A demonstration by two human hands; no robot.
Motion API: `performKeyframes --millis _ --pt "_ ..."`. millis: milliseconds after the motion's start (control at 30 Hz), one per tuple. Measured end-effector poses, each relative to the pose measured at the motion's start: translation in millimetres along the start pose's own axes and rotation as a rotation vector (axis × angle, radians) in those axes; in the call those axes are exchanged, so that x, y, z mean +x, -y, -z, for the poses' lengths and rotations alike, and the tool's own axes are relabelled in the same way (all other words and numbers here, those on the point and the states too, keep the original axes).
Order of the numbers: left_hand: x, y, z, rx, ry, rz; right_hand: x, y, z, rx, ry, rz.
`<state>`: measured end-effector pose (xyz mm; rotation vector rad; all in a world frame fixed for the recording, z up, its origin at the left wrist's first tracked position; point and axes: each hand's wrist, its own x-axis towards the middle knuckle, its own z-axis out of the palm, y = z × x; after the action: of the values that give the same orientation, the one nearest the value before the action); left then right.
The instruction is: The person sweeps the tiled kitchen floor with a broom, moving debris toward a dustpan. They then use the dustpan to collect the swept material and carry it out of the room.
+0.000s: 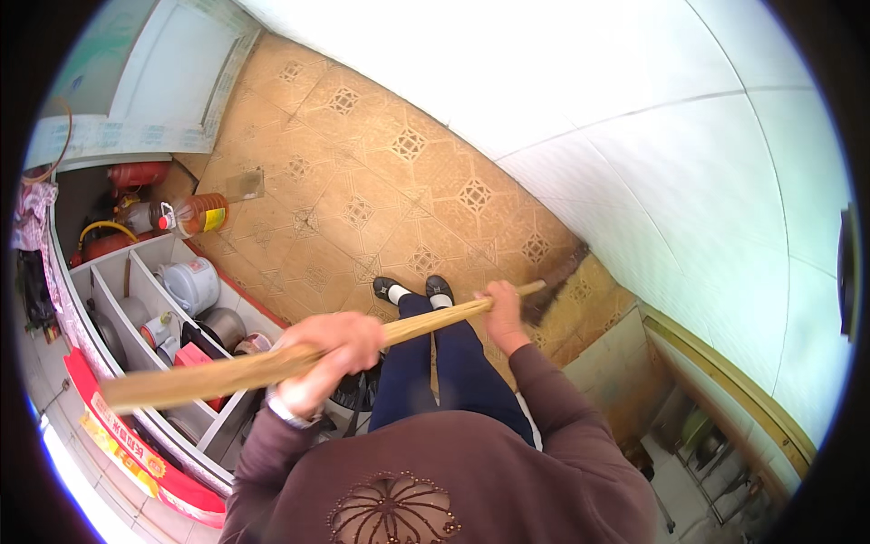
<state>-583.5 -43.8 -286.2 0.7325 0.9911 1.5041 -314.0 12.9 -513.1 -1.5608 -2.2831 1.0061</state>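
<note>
A long wooden pole (414, 325) slants across the front of my body, its thicker end at the left and close to the camera. My left hand (333, 350) is wrapped around it towards that thick end, with a metallic band on the wrist. Farther along, my right hand (503, 314) grips the pole near its narrower part. Beyond the right hand, the pole's far end reaches over a dark mop-like patch (561, 282) on the floor; whether the two are joined cannot be told.
Open shelving (238, 421) at the left holds pots and a white rice-cooker-like container (190, 284). An oil bottle (204, 214) stands by its far end, near red gas-cylinder-like objects (139, 175). A white tiled wall (612, 170) runs along the right; a wooden-edged partition (720, 381) stands lower right.
</note>
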Motion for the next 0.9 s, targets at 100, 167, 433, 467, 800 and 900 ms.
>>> performKeyframes --millis 100,167,433,467,800,900 --pt "-17.5 30.8 15.0 0.070 -0.152 -0.019 15.4 -29.5 -37.1 0.003 0.101 0.065" --pt "-30.6 3.9 46.8 0.099 -0.325 -0.102 43.3 11.9 -77.0 0.199 0.169 0.090" --pt "-106.2 -138.0 87.1 0.566 -0.595 -0.651 117.2 300.0 -176.9 0.326 0.438 0.596" --pt "-108.9 -141.5 87.0 0.600 -0.608 -0.711 122.2 318.3 -180.7 0.304 0.473 0.649" --pt "-124.3 -109.1 151.1 0.193 -0.804 -0.492 191.5 265.8 -153.7 -0.054 0.357 0.857" --pt "-108.5 -85.6 173.5 0.189 -0.787 -0.322 218.1 240.0 -191.9 -0.185 0.496 0.846"
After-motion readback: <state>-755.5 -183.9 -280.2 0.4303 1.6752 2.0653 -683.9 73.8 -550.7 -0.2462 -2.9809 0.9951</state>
